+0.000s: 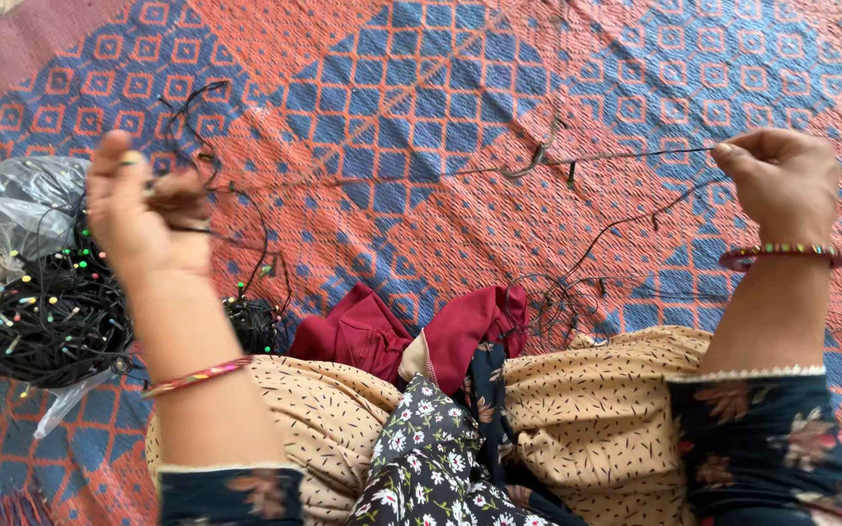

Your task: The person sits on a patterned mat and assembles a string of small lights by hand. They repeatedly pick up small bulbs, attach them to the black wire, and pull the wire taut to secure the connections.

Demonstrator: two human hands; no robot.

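Tangling looks the likeliest trouble, since the thin dark light string [499,173], pinched taut across mid-frame between the closed right hand [782,180] and the blurred left hand [148,209] gripping its other end, trails a loose snarl [557,302] at lower centre that could knot under pull.

Thin black light string [626,154], pulled taut above patterned mat, tiny bulbs along it
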